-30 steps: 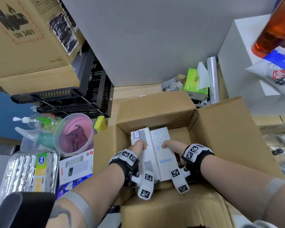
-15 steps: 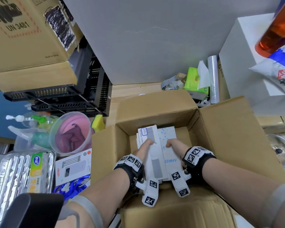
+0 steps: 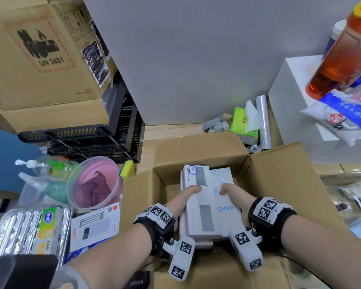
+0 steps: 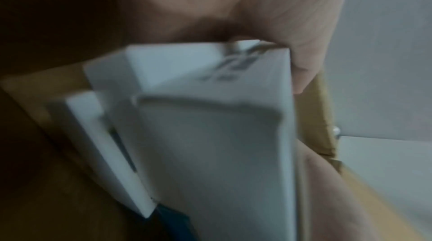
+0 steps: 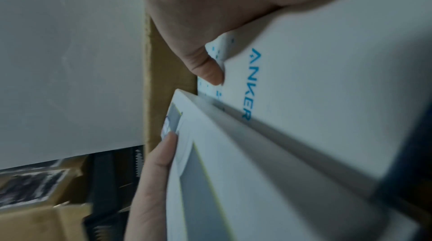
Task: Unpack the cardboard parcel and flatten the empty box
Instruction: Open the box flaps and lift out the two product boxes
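L hand [image 3: 182,202] & R hand [image 3: 236,196] clamp white boxes [image 3: 204,205] from both sides, thumbs on top, over open cardboard parcel [image 3: 279,184], nearer its near wall; flaps splayed out.

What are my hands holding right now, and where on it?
Both hold a stack of white product boxes over the open cardboard box: left hand on its left edge, right hand on its right, thumbs on top.
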The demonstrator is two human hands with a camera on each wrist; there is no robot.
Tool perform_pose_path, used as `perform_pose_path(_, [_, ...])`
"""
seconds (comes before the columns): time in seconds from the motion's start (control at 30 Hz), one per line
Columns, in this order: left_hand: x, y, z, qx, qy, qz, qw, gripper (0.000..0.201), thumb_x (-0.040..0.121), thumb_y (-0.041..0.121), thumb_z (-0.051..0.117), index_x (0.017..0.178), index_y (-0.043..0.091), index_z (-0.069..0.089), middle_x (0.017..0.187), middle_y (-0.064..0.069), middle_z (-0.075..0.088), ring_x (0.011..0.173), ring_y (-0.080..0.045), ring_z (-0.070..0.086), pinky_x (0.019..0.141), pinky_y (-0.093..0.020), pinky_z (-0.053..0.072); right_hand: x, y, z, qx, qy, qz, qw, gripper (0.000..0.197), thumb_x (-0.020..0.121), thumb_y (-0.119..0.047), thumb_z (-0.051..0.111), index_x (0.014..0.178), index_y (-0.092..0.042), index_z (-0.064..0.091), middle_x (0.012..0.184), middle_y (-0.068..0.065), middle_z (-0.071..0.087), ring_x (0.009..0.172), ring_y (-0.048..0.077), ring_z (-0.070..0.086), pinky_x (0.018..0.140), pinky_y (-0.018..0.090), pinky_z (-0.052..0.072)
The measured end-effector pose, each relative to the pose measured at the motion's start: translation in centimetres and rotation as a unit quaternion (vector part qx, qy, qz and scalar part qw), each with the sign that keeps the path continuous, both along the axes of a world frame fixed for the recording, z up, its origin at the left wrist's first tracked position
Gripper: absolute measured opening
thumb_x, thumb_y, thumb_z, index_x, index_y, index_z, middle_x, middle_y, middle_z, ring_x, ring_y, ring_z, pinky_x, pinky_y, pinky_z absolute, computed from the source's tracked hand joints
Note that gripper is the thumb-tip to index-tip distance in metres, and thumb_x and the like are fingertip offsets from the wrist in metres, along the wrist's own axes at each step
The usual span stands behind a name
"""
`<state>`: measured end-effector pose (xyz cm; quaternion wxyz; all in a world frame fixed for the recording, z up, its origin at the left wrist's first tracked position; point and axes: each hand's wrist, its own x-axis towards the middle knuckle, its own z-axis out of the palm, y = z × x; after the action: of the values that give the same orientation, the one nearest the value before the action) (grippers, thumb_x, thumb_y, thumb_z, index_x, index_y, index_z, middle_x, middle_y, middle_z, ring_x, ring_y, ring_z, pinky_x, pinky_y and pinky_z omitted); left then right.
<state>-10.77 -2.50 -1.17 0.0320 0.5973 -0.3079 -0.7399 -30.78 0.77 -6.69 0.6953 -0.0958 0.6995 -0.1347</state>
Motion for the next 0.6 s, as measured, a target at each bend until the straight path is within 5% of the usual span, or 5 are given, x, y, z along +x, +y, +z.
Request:
perform_pose_path(0.13, [1.1, 0.1, 4.1, 0.017, 0.039, 0.016, 0.999, 0.041, 0.091, 0.046, 0.062, 0.121, 0.02, 0.073, 0.11, -0.011, 0.079, 0.11, -0.031, 0.073, 0.102, -0.044, 0.053, 0.9, 1.5, 7.8, -0.023, -0.064, -0.024, 0.997, 0.038, 0.078, -0.032, 0.059, 0.109, -0.011, 0.064, 0.106, 0.018, 0.072, 0.091, 0.035, 0.067, 0.086, 0.039, 0.052])
perform_pose_path(0.27, [3.0, -0.9, 9.5, -0.003, 0.083, 0.001, 0.997, 0.037, 0.09, 0.042, 0.063, 0.116, 0.017, 0.075, 0.107, -0.011, 0.079, 0.095, -0.029, 0.075, 0.09, -0.039, 0.057, 1.0, 0.3, 12.8, -0.051, -0.068, -0.085, 0.993, 0.023, 0.098, -0.013, 0.047, 0.079, -0.007, 0.058, 0.133, 0.027, 0.058, 0.074, 0.004, 0.074, 0.077, 0.02, 0.054])
perform_pose_path(0.33, [3.6, -3.0, 12.0, -0.046, 0.103, 0.009, 0.994, 0.037, 0.09, 0.042, 0.063, 0.113, 0.017, 0.076, 0.109, -0.012, 0.079, 0.093, -0.029, 0.074, 0.089, -0.039, 0.056, 1.5, -1.7, 16.3, -0.054, -0.089, -0.083, 0.991, 0.024, 0.099, -0.008, 0.044, 0.077, -0.007, 0.052, 0.134, 0.025, 0.058, 0.076, 0.002, 0.074, 0.078, 0.021, 0.054])
perform_pose_path(0.47, [3.6, -10.9, 15.2, -0.147, 0.119, 0.027, 0.982, 0.035, 0.092, 0.043, 0.059, 0.113, 0.02, 0.074, 0.111, -0.01, 0.078, 0.088, -0.026, 0.076, 0.079, -0.035, 0.059, 1.6, -6.2, 21.6, -0.248, -0.119, -0.095, 0.957, 0.025, 0.094, -0.015, 0.048, 0.115, -0.014, 0.062, 0.116, 0.013, 0.073, 0.111, 0.029, 0.067, 0.093, 0.046, 0.053])
perform_pose_path(0.6, [2.5, -18.8, 14.0, -0.189, 0.105, 0.083, 0.973, 0.036, 0.095, 0.047, 0.052, 0.108, 0.018, 0.07, 0.092, -0.01, 0.078, 0.075, -0.026, 0.074, 0.076, -0.034, 0.056, 2.1, -15.9, 20.4, -0.277, -0.041, -0.086, 0.956, 0.016, 0.094, -0.021, 0.055, 0.108, -0.016, 0.061, 0.079, 0.003, 0.079, 0.073, 0.017, 0.076, 0.075, 0.036, 0.058])
